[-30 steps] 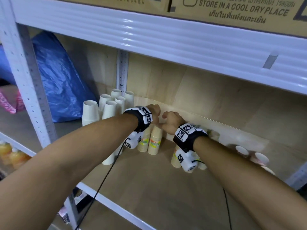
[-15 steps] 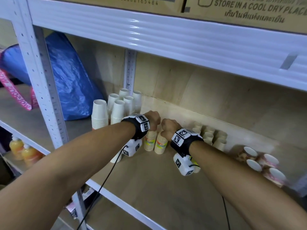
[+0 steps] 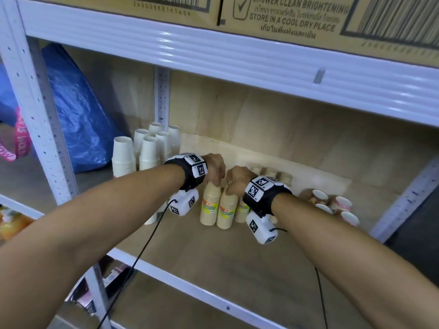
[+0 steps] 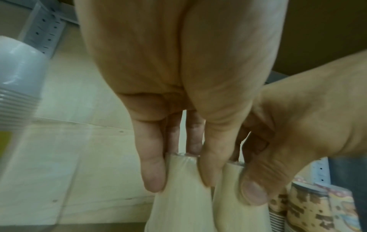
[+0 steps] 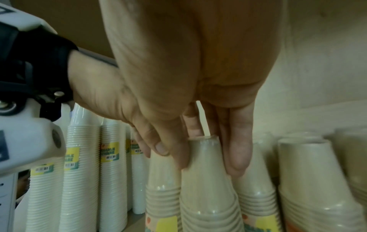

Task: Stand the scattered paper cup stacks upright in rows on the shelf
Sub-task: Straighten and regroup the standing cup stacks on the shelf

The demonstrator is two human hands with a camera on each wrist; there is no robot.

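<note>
- Gripping the tapered top of one tan paper cup stack (image 3: 210, 203) with my left hand (image 3: 215, 167), thumb and fingers curled round its film wrap.
- My right hand (image 3: 237, 180) pinches the neighbouring tan stack (image 3: 227, 207) the same way; both stand upright, touching, on the plywood shelf (image 3: 213, 262).
- Ribbed white cup stacks (image 3: 147, 153) stand at ten o'clock.
- Patterned cups (image 3: 332, 205) lie on their sides at three o'clock.

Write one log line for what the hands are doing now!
left hand: grips tan stack top | right hand: grips next tan stack top | both upright on shelf
</note>
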